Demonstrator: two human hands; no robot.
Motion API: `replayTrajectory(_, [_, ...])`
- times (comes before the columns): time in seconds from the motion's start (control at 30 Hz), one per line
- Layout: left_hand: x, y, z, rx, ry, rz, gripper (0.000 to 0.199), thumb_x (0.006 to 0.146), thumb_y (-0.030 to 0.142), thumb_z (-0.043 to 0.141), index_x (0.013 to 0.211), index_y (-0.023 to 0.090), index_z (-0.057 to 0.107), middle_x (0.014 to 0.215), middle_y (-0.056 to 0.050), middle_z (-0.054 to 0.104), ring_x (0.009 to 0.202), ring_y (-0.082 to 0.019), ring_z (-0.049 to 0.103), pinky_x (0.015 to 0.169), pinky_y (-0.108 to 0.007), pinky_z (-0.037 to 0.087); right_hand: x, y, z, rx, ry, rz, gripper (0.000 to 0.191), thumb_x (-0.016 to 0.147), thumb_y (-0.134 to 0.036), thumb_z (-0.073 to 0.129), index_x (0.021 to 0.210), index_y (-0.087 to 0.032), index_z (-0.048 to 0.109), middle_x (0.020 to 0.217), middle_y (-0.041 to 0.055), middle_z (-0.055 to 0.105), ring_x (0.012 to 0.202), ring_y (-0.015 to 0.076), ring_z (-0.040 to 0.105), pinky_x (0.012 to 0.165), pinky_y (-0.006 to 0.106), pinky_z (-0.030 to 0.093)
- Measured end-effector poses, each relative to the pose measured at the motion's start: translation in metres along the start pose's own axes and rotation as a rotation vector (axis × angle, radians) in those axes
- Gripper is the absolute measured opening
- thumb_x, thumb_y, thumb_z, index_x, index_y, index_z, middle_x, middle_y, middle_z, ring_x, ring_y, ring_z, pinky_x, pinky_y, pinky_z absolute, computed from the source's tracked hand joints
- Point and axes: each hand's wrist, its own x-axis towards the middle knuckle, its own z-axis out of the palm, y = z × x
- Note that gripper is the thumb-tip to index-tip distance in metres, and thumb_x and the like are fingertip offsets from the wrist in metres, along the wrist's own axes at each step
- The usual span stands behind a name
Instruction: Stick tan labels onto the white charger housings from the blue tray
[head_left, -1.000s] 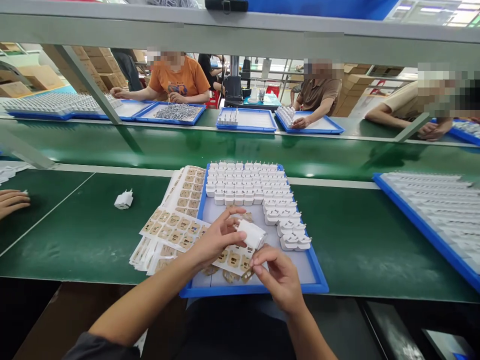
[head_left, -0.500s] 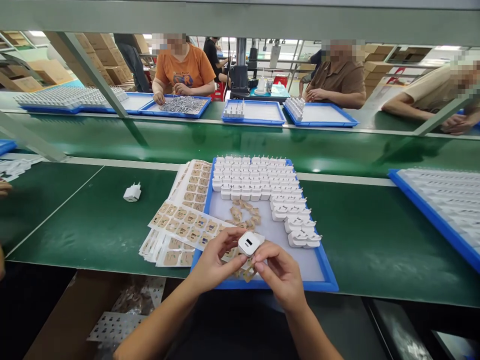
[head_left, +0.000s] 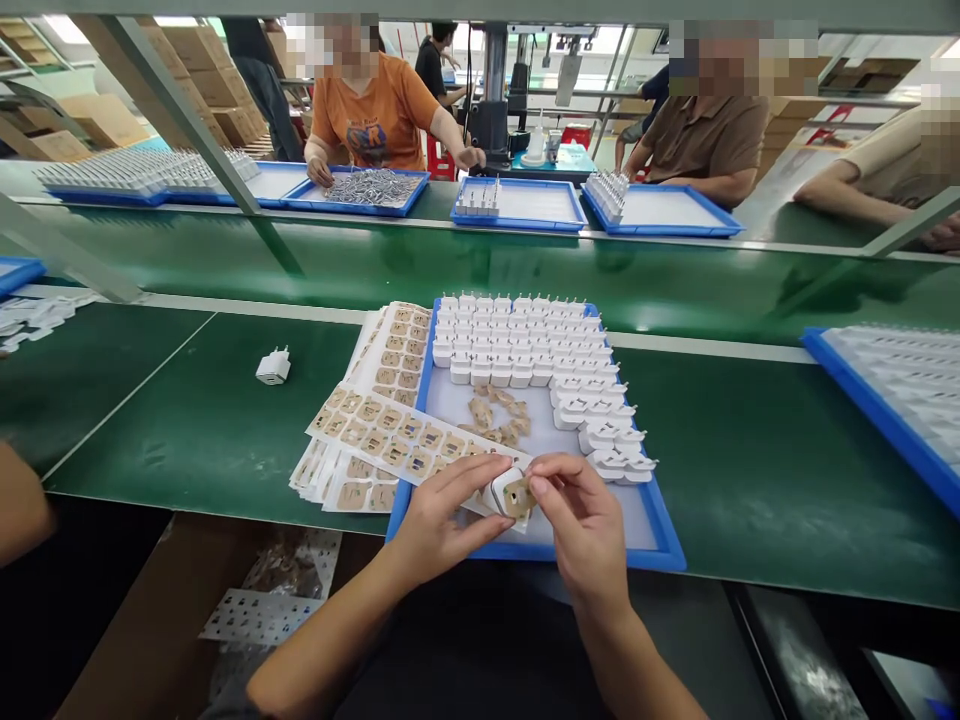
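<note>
L hand [head_left: 442, 512] curled round white charger [head_left: 498, 492] over near end of blue tray [head_left: 670, 548]; R hand [head_left: 590, 515] pinching tan sticker [head_left: 517, 498] at its face, stuck or not unclear. Prob. part done: charger rows [head_left: 510, 345] in tray, 1 loose charger [head_left: 273, 367] on tabletop [head_left: 187, 430], stickers left on sheet [head_left: 382, 433]. No legible brands; orange shirt [head_left: 371, 115] print blurred.

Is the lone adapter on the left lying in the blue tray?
No, the adapter sits on the green bench, left of the label sheets and apart from the tray.

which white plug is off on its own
The plug on the bench, left of the sticker sheets; the others nearby are grouped in the tray or held in the left hand.
</note>
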Motion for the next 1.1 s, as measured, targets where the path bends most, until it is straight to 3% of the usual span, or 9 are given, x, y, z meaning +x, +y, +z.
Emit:
replayTrajectory(0.73, [0.0027,0.0062,-0.0025,-0.017,-0.03,0.031,0.054,0.088,0.024,0.073,0.139,0.026,0.057,0.126,-0.012,0.07,0.116,-0.025,0.068,0.101,-0.038,0.057,-0.0018,-0.009,-0.0001,-0.025,-0.027,-0.023,0.002,0.091,-0.023,0.068,0.091,-0.023,0.07,0.083,0.0014,0.069,0.079,0.016,0.067,0.073,0.026,0.057])
replayTrajectory(1.1, [0.0027,0.0063,-0.0023,0.028,-0.01,0.077,0.051,0.089,0.023,0.071,0.138,0.023,0.057,0.125,-0.013,0.07,0.116,-0.023,0.068,0.101,-0.036,0.058,-0.0061,-0.0047,0.0035,-0.123,-0.04,-0.093,0.011,0.09,-0.018,0.069,0.097,-0.026,0.066,0.084,-0.0016,0.066,0.082,0.0137,0.063,0.075,0.025,0.053])
